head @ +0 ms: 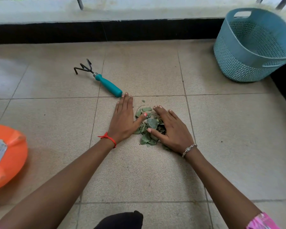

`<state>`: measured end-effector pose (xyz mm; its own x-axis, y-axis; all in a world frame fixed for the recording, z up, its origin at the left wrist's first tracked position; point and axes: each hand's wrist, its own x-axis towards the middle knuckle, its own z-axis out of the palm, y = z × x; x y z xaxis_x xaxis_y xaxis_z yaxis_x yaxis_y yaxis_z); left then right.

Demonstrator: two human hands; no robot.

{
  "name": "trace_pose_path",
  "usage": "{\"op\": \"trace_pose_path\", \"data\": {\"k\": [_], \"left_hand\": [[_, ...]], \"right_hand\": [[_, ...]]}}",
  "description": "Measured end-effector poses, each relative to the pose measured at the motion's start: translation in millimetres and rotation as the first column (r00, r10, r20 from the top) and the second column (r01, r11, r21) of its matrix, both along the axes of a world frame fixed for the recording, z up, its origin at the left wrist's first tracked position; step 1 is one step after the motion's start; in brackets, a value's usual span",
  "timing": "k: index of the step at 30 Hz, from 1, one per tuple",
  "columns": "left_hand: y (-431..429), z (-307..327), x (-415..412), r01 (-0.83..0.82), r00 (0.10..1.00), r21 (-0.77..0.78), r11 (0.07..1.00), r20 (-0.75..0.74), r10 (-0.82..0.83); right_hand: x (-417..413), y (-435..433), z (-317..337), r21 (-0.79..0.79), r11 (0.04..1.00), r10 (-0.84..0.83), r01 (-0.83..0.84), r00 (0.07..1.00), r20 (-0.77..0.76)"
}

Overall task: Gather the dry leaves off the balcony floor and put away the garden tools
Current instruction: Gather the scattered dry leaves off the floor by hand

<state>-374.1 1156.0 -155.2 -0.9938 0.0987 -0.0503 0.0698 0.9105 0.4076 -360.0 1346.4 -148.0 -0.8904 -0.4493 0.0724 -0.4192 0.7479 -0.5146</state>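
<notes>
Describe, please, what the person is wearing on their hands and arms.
The left hand has a red thread bracelet; the right hand a silvery chain bracelet. The nails are painted pink, and a pink patterned sleeve covers the right upper arm.

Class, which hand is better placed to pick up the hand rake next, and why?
Probably the left hand: its fingertips lie by the handle end of the hand rake, while the right hand rests on the leaves, farther off.

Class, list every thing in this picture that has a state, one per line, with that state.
leaves, heaped in one pile on the floor
hand rake, lying on the floor, unheld
basket, upright, open-topped
left grip, flat beside the pile, fingers straight
right grip, spread over the pile
</notes>
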Motion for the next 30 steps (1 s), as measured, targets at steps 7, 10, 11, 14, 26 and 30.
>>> {"op": "trace_pose_path", "data": {"k": [7, 10, 11, 14, 26, 30], "left_hand": [[2.7, 5.2, -15.1, 0.017, 0.994, 0.173, 0.985, -0.110, 0.002], [4.7, -0.7, -19.3, -0.032, 0.999, 0.035, 0.999, -0.016, 0.033], [6.4, -2.0, -17.8, 0.014, 1.000, 0.020, 1.000, -0.013, -0.013], [12.2, -1.0, -8.0, 0.193, 0.981, 0.139, 0.971, -0.008, -0.194], [17.0, 13.0, 17.6, 0.033, 0.999, 0.693, 0.720, -0.029, -0.018], [25.0, 3.0, 14.8, 0.057, 0.998, 0.310, 0.949, -0.050, -0.044]], "right_hand": [[1.0, 1.3, -0.1, -0.094, 0.994, -0.060, 0.063, 0.998, 0.033], [0.2, 0.9, -1.0, -0.070, 0.996, -0.055, 0.057, 0.998, 0.024], [-0.3, 0.9, -1.4, -0.054, 0.997, -0.051, 0.052, 0.999, 0.018], [-2.0, 0.1, -3.4, -0.021, 0.997, -0.067, 0.068, 0.997, 0.035], [-1.6, -4.2, 19.3, -0.363, 0.892, -0.117, 0.271, 0.912, 0.393], [44.8, -1.6, 20.5, -0.321, 0.803, -0.445, 0.502, 0.863, 0.237]]}}
